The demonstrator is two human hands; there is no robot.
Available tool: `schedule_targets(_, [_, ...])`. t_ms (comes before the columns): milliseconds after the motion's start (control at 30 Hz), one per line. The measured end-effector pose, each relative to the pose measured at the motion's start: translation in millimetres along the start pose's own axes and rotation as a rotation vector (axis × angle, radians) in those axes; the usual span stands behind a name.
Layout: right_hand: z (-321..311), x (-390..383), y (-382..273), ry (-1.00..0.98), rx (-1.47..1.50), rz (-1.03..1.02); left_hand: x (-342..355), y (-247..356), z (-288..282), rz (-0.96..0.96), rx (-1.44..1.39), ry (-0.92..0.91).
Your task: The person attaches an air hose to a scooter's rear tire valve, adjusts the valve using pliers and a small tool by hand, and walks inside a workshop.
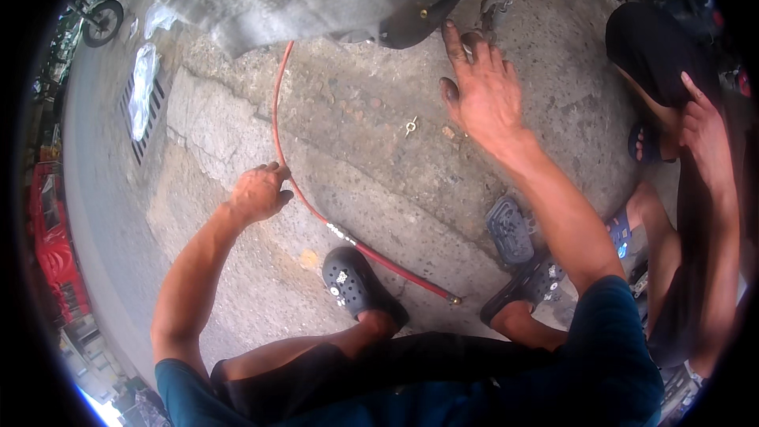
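A thin red hose [277, 103] runs over the rough concrete in a curve, down to a thicker red end with a brass tip [454, 299]. My left hand [261, 192] is at the middle of this hose, its fingers curled and fingertips on it. My right hand [486, 91] reaches forward with its index finger stretched out and thumb apart, holding nothing I can see. Its darkened fingertips are beside a black rounded part [411, 24] with a brass-coloured bolt; whether they touch is unclear. A small ring-shaped metal piece [411, 126] lies on the ground.
A large blurred grey thing [237, 0] fills the top. At right another person crouches, one hand [704, 130] with a finger extended. A loose dark clog [510, 229] lies near my feet. Clear plastic [144, 91] lies on a drain grate at left.
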State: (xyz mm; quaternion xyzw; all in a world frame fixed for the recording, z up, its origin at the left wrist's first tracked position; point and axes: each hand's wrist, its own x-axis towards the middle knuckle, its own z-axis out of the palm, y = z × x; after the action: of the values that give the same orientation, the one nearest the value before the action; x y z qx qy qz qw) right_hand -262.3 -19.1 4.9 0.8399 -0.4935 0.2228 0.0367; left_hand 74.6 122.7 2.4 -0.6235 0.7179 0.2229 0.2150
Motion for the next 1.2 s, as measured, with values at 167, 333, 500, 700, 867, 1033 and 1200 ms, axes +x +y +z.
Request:
schedule_targets(167, [-0.5, 3.2, -5.4, 0.007, 0.085, -0.021, 0.6, 1.9, 3.1, -0.013, -0.007, -0.014])
schedule_targets(333, [-2.8, 10.3, -5.7, 0.050, 0.027, -0.084, 3.9, 3.0, 3.5, 0.053, -0.012, 0.050])
schedule_targets(500, [43.9, -68.1, 14.2, -0.498, 0.303, 0.099, 22.7, 37.7, -7.2, 0.159, -0.011, -0.009])
schedule_targets(700, [74.1, -96.0, 9.0, -0.363, 0.524, 0.698, 120.4, 131.5, 3.7, 0.302, -0.253, 0.350])
schedule_targets(867, [14.6, -34.8, 15.7, -0.338, 1.165, 1.014, 156.8, 172.1, 18.2, 0.014, -0.324, 0.401])
schedule_targets(1033, [-5.9, 30.1, -10.8, -0.132, 1.508, 0.713, 169.4, 174.2, 37.9, -0.051, -0.352, 0.461])
schedule_targets(1200, [20.2, 34.3, -44.2, -0.051, 1.307, 0.551, 165.1, 161.8, 47.2, -0.172, -0.590, 0.460])
